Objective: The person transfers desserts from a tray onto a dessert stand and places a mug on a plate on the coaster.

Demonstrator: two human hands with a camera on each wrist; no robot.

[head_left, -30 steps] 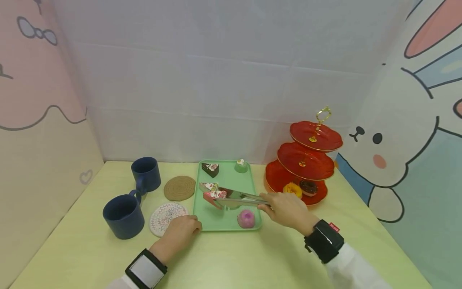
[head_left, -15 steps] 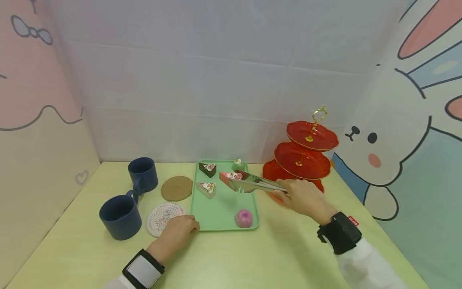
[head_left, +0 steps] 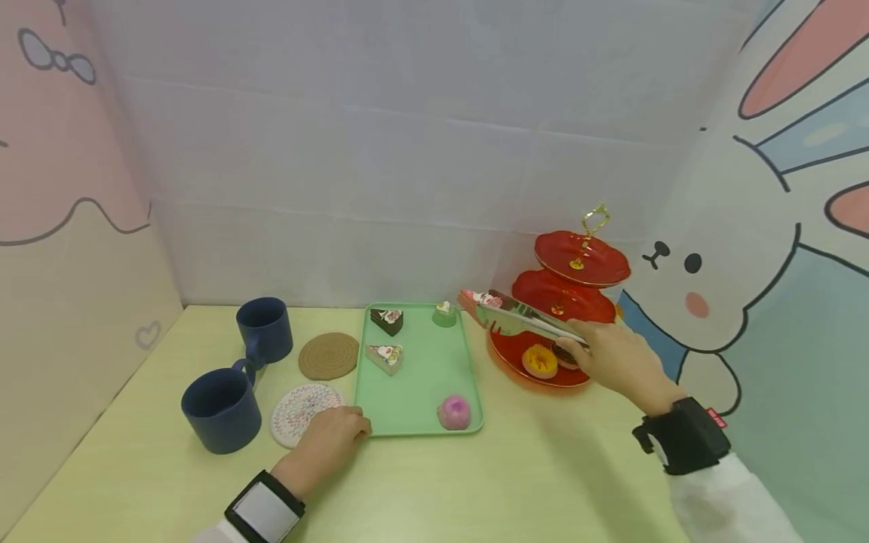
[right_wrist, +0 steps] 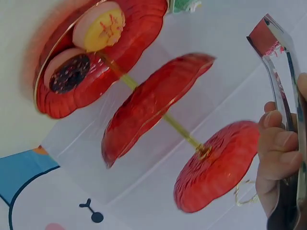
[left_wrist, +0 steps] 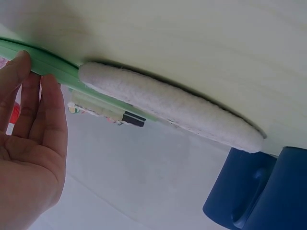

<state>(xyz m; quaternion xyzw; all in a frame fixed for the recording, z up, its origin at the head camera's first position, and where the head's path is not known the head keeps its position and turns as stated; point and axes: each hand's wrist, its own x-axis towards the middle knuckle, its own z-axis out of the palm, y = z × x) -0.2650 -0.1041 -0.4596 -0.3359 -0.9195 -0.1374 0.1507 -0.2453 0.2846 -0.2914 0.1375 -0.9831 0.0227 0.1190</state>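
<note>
My right hand (head_left: 621,358) grips the handles of metal tongs (head_left: 532,320). Between the tongs' ends a pink cake slice (head_left: 470,303) is held in the air, right of the green tray (head_left: 410,400) and in front of the three-tier red cake stand (head_left: 600,265). My left hand (head_left: 331,439) pinches the tray's near left corner; in the left wrist view its fingers meet the green rim. On the tray lie a chocolate cake slice (head_left: 387,321), a pale cake slice (head_left: 385,358), a small green cake (head_left: 444,315) and a round pink-purple cake (head_left: 454,412).
A yellow-topped donut (head_left: 540,362) and a chocolate donut (right_wrist: 70,74) sit on the stand's bottom tier. Left of the tray lie a tan coaster (head_left: 329,356) and a white patterned coaster (head_left: 299,411). Two blue mugs (head_left: 265,332) stand farther left. A white wall backs the table.
The right hand has lifted the pink cake slice off the tray with the tongs and carried it right, toward the stand. The left hand has stayed at the tray's corner.
</note>
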